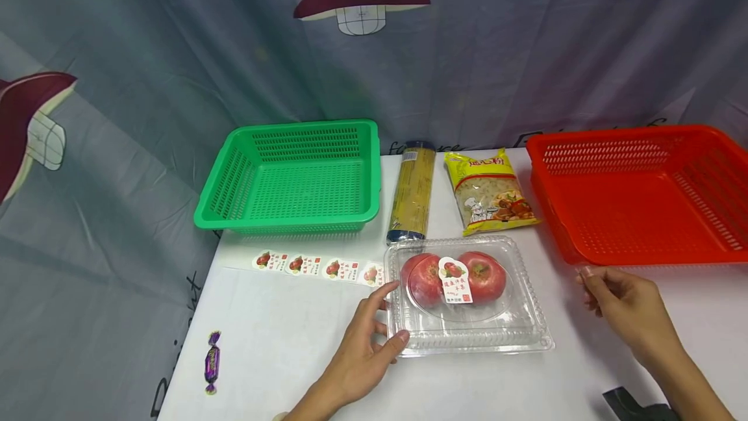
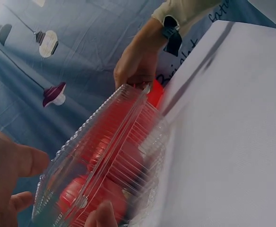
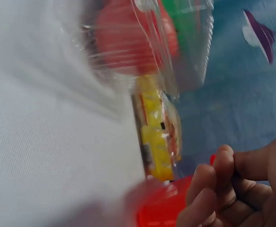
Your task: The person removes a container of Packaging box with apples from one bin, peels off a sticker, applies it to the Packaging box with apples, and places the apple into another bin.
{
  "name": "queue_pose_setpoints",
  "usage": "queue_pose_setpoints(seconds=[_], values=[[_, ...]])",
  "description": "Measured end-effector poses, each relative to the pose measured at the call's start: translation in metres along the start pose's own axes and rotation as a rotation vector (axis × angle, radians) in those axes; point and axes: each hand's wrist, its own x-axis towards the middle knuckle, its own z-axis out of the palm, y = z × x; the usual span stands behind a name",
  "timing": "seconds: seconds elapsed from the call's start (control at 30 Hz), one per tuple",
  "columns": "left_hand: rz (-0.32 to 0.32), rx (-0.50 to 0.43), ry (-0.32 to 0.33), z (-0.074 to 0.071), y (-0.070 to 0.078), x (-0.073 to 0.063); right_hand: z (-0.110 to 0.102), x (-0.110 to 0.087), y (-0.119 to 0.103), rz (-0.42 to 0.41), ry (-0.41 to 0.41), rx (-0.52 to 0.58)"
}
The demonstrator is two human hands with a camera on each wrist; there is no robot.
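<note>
A clear plastic clamshell box (image 1: 485, 330) lies on the white table, with red apples (image 1: 482, 276) inside. On its lid is a white label sticker (image 1: 454, 281) with an apple picture. At the box's left side, my left hand (image 1: 365, 349) touches the edge with its index finger and rests the thumb by the front corner, fingers fairly straight. My right hand (image 1: 628, 307) hovers right of the box, beside the red basket (image 1: 561, 226). Its thumb meets the index finger and the other fingers are curled; I see nothing between the fingertips in the right wrist view (image 3: 232, 184).
A strip of apple stickers (image 1: 315, 267) runs left from the box. Behind stand a green basket (image 1: 286, 223), a yellow noodle-like pack (image 1: 413, 190) and a yellow food bag (image 1: 491, 193). A purple wrapped candy (image 1: 212, 362) lies at left. Grey curtain (image 1: 467, 83) hangs behind.
</note>
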Motion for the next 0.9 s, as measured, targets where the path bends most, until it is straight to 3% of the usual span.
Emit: queue_pose_setpoints(seconds=[0.23,0.33,0.53,0.9], values=[[0.01,-0.061,0.018,0.0,0.0,0.004,-0.018,0.005,0.022,0.133,-0.165,0.636],[0.021,-0.074,0.03,0.0,0.001,0.006,-0.022,0.006,0.028,0.144,-0.194,0.817],[0.01,-0.11,0.044,0.001,0.001,0.007,-0.029,0.009,0.035,0.134,-0.215,0.972],[-0.026,-0.105,0.066,0.004,0.001,0.009,-0.031,0.011,0.037,0.13,-0.192,1.094]])
